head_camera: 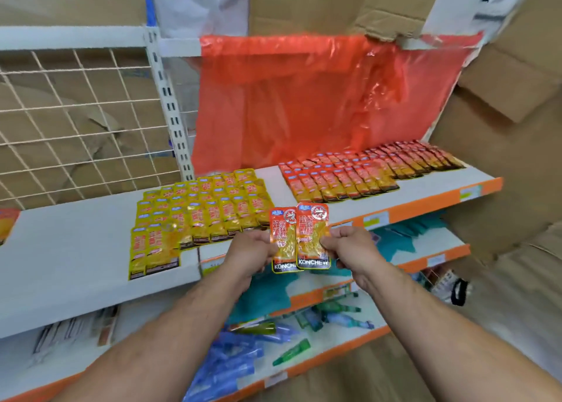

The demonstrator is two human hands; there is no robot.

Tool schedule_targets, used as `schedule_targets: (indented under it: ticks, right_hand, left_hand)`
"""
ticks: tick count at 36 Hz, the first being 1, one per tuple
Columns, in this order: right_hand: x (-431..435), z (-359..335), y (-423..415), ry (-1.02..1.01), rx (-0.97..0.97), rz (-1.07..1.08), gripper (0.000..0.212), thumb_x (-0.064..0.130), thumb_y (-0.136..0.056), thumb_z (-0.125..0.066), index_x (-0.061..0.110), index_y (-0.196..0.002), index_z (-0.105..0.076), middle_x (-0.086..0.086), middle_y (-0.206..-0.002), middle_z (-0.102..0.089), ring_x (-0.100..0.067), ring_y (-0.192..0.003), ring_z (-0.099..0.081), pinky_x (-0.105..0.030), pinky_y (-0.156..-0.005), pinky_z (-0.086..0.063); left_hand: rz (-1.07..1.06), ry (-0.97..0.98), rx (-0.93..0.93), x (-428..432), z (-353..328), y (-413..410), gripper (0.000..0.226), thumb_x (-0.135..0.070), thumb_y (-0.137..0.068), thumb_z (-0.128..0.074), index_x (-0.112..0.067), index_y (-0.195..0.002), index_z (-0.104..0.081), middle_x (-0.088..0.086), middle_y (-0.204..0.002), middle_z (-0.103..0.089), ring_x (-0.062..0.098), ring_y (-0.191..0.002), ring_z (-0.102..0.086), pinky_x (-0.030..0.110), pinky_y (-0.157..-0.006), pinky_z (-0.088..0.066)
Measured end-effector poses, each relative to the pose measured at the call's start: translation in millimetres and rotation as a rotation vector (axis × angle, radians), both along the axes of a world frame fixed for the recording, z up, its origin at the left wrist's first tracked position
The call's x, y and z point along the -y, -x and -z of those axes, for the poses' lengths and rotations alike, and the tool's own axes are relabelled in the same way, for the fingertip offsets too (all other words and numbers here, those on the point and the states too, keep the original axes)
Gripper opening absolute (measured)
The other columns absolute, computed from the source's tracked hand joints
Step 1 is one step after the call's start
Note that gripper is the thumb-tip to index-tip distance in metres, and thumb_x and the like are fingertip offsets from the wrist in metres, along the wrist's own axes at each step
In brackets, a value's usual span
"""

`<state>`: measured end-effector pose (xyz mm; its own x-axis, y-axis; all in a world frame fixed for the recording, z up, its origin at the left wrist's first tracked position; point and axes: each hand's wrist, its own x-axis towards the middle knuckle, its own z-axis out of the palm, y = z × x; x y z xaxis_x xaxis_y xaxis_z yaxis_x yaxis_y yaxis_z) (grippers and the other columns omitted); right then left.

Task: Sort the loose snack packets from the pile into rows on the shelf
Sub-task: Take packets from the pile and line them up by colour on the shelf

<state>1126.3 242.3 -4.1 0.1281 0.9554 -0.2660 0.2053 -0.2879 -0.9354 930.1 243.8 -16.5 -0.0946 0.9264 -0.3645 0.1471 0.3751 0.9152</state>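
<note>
Ctr of frame: two orange snack pkts held up side by side, upright, print toward the cam. L hand (252, 251) pinches the left orange pkt (281, 240) at its left edge, fingers curled in. R hand (349, 248) pinches the right orange pkt (313, 237) at its right edge, w/ the same curl. The right one overlaps the left one's inner edge and sits a bit higher. Both read "KONCHEW" at the bottom and have a clear window w/ yellow strips inside. Both are in the air in front of the top shelf (76, 249), a white board w/ an orange front lip, and don't touch it.

On that shelf, left of ctr: yellow pkts (197, 216) lie flat in overlapping rows. Right of ctr, further back: red-orange pkts (349, 173) in similar rows, running to the shelf's right end. A strip of white board shows btwn the two blocks. Far left edge of frame: one orange-yellow pkt (7, 223), partly cut off.

Behind the rows a red plastic bag (304, 97) hangs over the back panel. Upper left: white wire grid (76, 112). Upper right: cardboard (501, 82). Lower shelves, bottom ctr: teal pkts (264, 298) and blue and green tubes (231, 368), loose, detail blurred.
</note>
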Motion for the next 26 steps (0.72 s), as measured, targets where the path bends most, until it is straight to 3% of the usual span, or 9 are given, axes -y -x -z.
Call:
schedule_targets:
  ticks: [5, 9, 12, 16, 22, 26]
  right_hand:
    - [-17.1, -8.6, -65.2, 0.004, -0.002, 0.059, 0.01, 0.008, -0.091, -0.069, 0.009, -0.09, -0.059, -0.005, -0.069, -0.055, -0.015, -0.054, -0.046, -0.023, -0.043, -0.037]
    - [-35.4, -4.9, -106.2, 0.005, -0.003, 0.094, 0.01, 0.01, -0.09, -0.07, 0.006, -0.095, -0.061, -0.003, -0.066, -0.056, -0.013, -0.052, -0.045, -0.022, -0.041, -0.036]
    - [-51.1, -1.4, -129.9, 0.011, -0.005, 0.127, 0.008, 0.01, -0.09, -0.07, 0.008, -0.087, -0.062, -0.004, -0.065, -0.055, -0.013, -0.052, -0.044, -0.021, -0.041, -0.035]
    - [-77.3, -0.2, -157.3, 0.018, 0.005, 0.162, 0.007, 0.008, -0.09, -0.069, 0.007, -0.084, -0.064, -0.005, -0.06, -0.054, -0.014, -0.05, -0.044, -0.022, -0.042, -0.035]
    - [-125.8, -10.2, -194.2, 0.027, 0.035, 0.185, 0.021, 0.006, -0.092, -0.064, 0.009, -0.072, -0.063, 0.003, -0.045, -0.054, -0.011, -0.042, -0.042, -0.024, -0.045, -0.031]
    - [-161.1, -9.6, -217.7, 0.026, 0.023, 0.218, 0.015, 0.006, -0.091, -0.066, 0.006, -0.077, -0.062, -0.005, -0.051, -0.051, -0.016, -0.043, -0.04, -0.024, -0.044, -0.031]
  left_hand:
    - [-0.006, -0.018, -0.019, -18.9, -7.4, -63.6, 0.025, 0.0, -0.082, -0.069, -0.014, -0.066, -0.058, 0.003, -0.056, -0.055, 0.016, -0.048, -0.045, 0.022, -0.048, -0.033]
    - [0.019, -0.022, -0.032, -42.1, -11.7, -101.6, 0.028, 0.001, -0.082, -0.07, -0.014, -0.063, -0.055, 0.006, -0.055, -0.055, 0.017, -0.045, -0.045, 0.022, -0.046, -0.033]
    - [0.041, -0.009, -0.011, -64.6, -13.8, -126.5, 0.033, 0.003, -0.083, -0.067, -0.014, -0.061, -0.051, 0.004, -0.051, -0.051, 0.018, -0.042, -0.047, 0.018, -0.04, -0.032]
    - [0.076, 0.014, 0.057, -99.2, -16.9, -158.1, 0.035, 0.009, -0.084, -0.063, -0.012, -0.06, -0.05, 0.005, -0.051, -0.048, 0.012, -0.034, -0.047, 0.019, -0.04, -0.04]
    - [0.154, -0.005, 0.0, -165.1, -14.9, -199.0, 0.041, 0.006, -0.084, -0.064, -0.014, -0.054, -0.045, 0.007, -0.054, -0.046, 0.019, -0.049, -0.044, 0.021, -0.043, -0.035]
    - [0.2, -0.03, -0.039, -204.3, -13.2, -223.8, 0.044, 0.002, -0.082, -0.068, -0.017, -0.048, -0.047, 0.004, -0.046, -0.05, 0.02, -0.048, -0.047, 0.024, -0.049, -0.036]
